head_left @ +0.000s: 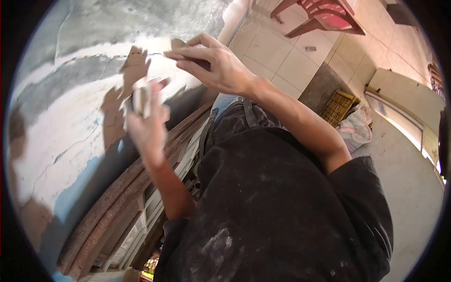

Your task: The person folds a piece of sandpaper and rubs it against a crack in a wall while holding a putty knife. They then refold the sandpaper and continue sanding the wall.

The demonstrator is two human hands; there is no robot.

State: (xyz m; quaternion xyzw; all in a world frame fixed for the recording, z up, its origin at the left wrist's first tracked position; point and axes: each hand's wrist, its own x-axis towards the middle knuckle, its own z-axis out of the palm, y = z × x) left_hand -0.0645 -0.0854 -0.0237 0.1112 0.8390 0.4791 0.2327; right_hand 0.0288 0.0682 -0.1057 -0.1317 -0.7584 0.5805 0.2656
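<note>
My left hand (pixel 149 123), blurred by motion, is closed around a small whitish object (pixel 141 97) whose kind I cannot make out. Up and to the right, my right hand (pixel 213 65) points toward the wall with its thumb and fingers drawn together. Whether anything small sits between those fingertips is unclear. Both hands are in front of a wall (pixel 75 105) with grey, white and light blue patches and thin cracks. The hands are apart from each other, and brown shadows fall on the wall behind them.
A curved brown ledge or rail (pixel 112 199) runs below the wall at the lower left. A red plastic chair (pixel 329 16) stands on the tiled floor (pixel 270 51). At the right are a yellow crate (pixel 338 108), a whitish sack (pixel 356 126) and a pale panel (pixel 404 94).
</note>
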